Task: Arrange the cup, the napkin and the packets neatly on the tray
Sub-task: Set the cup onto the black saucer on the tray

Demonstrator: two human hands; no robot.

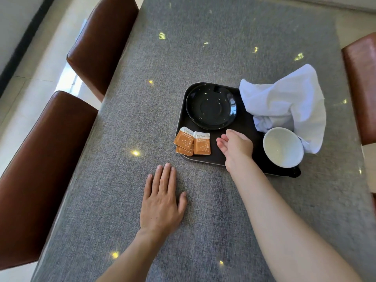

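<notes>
on the grey table (203, 47) a dark tray (242, 123) is sitting with everything already on or partly on it, only not tidily. the cup (283, 147) is lying tilted at the near right corner, its black handle poking over the tray's edge, and the saucer (211, 106) at the far left is standing empty. the napkin (284, 102) is lying crumpled along the right side, spilling past the rim and tucking under the cup. the packets (192, 142) are overlapping at the near left corner, one hanging slightly off the edge.

the risk, as i judge it, is the cup: if someone is tugging the napkin first, the cloth under it may be rolling the cup off the corner. a careless sweep may also be nudging the packets off the tray, since they are sitting right at the rim.

the right hand (236, 145) is hovering over the tray's near middle between packets and cup, fingers loosely spread, palm turned inward, grasping nothing and touching neither. the left hand (162, 202) is lying flat on the table, well short of the tray, fingers extended, holding nothing.
</notes>
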